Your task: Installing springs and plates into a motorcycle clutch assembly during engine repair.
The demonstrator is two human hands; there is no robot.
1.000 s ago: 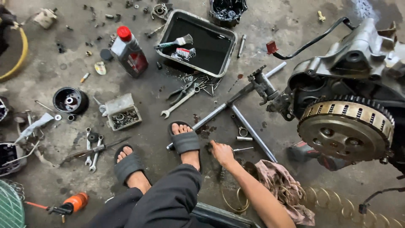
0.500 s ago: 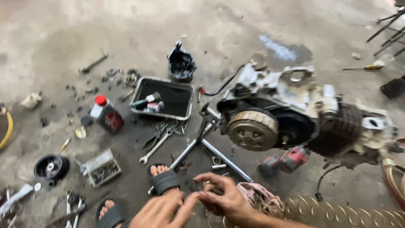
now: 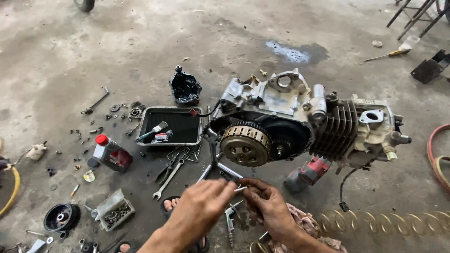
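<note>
Stained concrete floor serves as the work surface. Nearest, the left hand and right hand meet, fingertips pinched narrow on a small metal pin held between them above the rag. If dropped, it could vanish among the scattered wrenches. Beyond sits the engine with its exposed clutch. Half a second earlier, the view sat farther back and the hands lower.
</note>
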